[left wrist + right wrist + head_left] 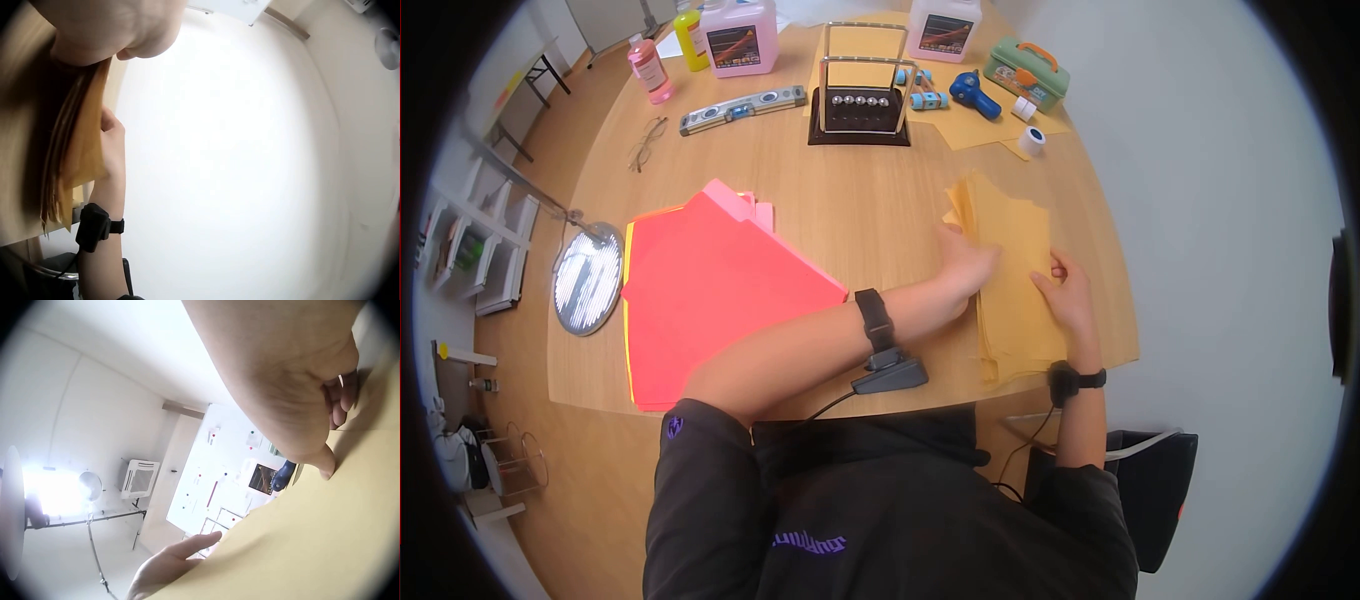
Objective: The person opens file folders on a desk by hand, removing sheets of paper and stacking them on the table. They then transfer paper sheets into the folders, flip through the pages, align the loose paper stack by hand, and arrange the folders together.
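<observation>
A stack of yellow-brown paper sheets (1015, 290) lies at the right of the table, its left edge lifted and fanned in the left wrist view (81, 137). The left hand (968, 262) grips that left edge, thumb on top and the other fingers hidden behind the sheets. At the right edge of the stack is the right hand (1068, 295), its fingers bent around the edge and its thumb on the top sheet; the right wrist view shows this thumb (325, 464) touching the paper.
Red and pink sheets (720, 290) lie at the left beside a round lamp (588, 280). Farther back stand a Newton's cradle (860, 110), a level (743, 110), glasses (647, 145), bottles (650, 70), a blue tool (975, 95), white rolls (1031, 141) and a green box (1027, 73).
</observation>
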